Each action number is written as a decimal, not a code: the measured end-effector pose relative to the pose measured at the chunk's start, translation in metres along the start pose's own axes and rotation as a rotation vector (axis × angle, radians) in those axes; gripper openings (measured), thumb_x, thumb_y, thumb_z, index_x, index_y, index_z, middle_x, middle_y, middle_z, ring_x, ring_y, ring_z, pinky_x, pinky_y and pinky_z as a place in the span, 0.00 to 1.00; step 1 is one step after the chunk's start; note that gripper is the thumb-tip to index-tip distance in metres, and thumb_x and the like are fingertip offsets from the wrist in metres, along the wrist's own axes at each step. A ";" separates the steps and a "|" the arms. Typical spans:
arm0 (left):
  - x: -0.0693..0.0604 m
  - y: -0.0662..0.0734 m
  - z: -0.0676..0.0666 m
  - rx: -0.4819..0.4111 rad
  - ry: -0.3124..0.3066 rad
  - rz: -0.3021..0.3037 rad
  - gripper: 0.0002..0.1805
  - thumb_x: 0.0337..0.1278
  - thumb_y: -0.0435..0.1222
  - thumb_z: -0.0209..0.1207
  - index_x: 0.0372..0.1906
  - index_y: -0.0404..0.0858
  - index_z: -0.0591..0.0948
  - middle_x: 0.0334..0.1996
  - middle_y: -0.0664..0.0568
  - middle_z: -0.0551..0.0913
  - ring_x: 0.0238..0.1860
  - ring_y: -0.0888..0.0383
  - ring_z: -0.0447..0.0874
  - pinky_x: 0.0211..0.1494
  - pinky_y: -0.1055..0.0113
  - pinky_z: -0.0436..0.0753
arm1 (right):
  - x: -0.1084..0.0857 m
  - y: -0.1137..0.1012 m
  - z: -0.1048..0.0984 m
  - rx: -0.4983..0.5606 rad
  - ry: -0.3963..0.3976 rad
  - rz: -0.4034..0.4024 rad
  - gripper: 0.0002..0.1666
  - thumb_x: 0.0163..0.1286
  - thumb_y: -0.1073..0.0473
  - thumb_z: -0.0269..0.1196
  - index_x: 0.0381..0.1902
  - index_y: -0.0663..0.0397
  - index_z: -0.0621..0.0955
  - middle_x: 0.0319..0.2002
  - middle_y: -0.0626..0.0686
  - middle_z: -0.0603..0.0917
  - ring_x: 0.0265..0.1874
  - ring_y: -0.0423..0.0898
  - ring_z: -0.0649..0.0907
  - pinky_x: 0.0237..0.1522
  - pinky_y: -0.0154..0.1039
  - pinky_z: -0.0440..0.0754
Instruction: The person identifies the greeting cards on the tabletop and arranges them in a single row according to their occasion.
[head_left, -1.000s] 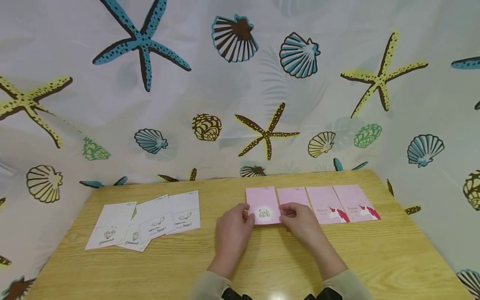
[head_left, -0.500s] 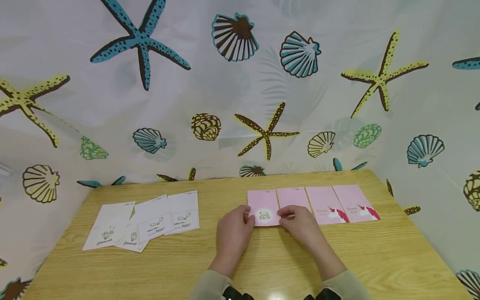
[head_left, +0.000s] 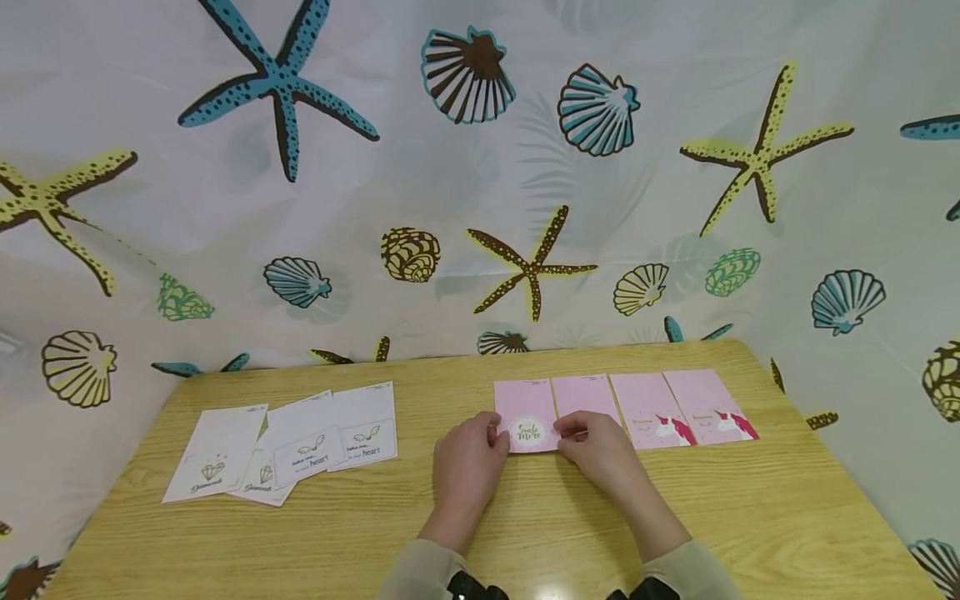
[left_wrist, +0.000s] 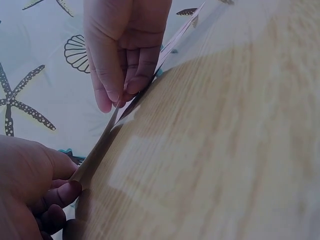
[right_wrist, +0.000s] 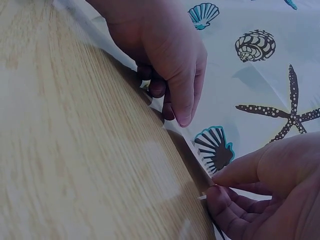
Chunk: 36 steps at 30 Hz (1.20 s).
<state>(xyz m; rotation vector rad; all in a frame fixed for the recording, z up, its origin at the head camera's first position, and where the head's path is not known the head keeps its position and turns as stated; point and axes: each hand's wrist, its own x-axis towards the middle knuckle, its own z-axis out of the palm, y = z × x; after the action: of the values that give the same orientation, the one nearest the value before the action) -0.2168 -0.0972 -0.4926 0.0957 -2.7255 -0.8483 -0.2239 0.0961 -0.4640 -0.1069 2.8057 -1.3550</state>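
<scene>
A pink card (head_left: pixel 525 400) with "Smile More" in a white patch lies at the left end of a row of pink cards. My left hand (head_left: pixel 468 467) pinches its lower left edge between thumb and fingers. At its lower right edge my right hand (head_left: pixel 606 458) pinches it, covering part of the neighbouring pink card (head_left: pixel 583 392). Both wrist views show the held card nearly edge-on, its near side slightly off the table, between the left hand (left_wrist: pixel 30 185) and the right hand (right_wrist: pixel 275 185).
Two pink unicorn cards (head_left: pixel 648 404) continue the row rightward on the wooden table (head_left: pixel 337 542). Several white cards overlap at the left, among them a diamond card (head_left: pixel 217 450) and a winged heart card (head_left: pixel 365 417). A shell-patterned cloth (head_left: pixel 450 183) hangs behind the table.
Both hands have drawn the Smile More card slightly toward me, then held it almost still over the last half second. The other cards keep their places.
</scene>
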 end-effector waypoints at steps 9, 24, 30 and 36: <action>0.000 0.001 0.000 0.009 -0.002 -0.001 0.12 0.69 0.36 0.74 0.53 0.38 0.92 0.26 0.58 0.80 0.28 0.57 0.74 0.42 0.55 0.74 | 0.002 0.000 0.000 0.000 0.010 -0.009 0.11 0.71 0.69 0.72 0.49 0.59 0.92 0.40 0.50 0.89 0.39 0.44 0.84 0.50 0.47 0.84; 0.001 0.000 0.002 0.039 -0.027 0.037 0.13 0.70 0.37 0.73 0.54 0.37 0.92 0.24 0.58 0.76 0.27 0.57 0.72 0.42 0.55 0.74 | -0.002 0.000 0.004 0.019 -0.047 -0.023 0.10 0.73 0.67 0.72 0.51 0.59 0.91 0.43 0.50 0.91 0.44 0.47 0.86 0.57 0.54 0.85; 0.002 -0.002 0.004 0.052 -0.018 0.066 0.14 0.69 0.37 0.74 0.54 0.36 0.92 0.25 0.56 0.77 0.28 0.55 0.74 0.43 0.53 0.77 | -0.002 0.000 0.004 0.019 -0.053 -0.017 0.09 0.74 0.66 0.72 0.50 0.59 0.91 0.44 0.51 0.91 0.44 0.47 0.86 0.58 0.54 0.85; 0.000 -0.003 0.004 0.085 0.003 0.107 0.13 0.66 0.36 0.76 0.52 0.37 0.92 0.28 0.54 0.82 0.32 0.51 0.82 0.45 0.49 0.81 | -0.002 0.001 0.005 0.016 -0.054 -0.019 0.08 0.74 0.66 0.73 0.49 0.59 0.92 0.43 0.51 0.91 0.44 0.47 0.87 0.59 0.55 0.85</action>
<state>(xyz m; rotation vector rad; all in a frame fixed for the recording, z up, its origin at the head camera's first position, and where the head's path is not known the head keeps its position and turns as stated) -0.2180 -0.0973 -0.4975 -0.0307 -2.7360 -0.7030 -0.2218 0.0931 -0.4673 -0.1677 2.7558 -1.3567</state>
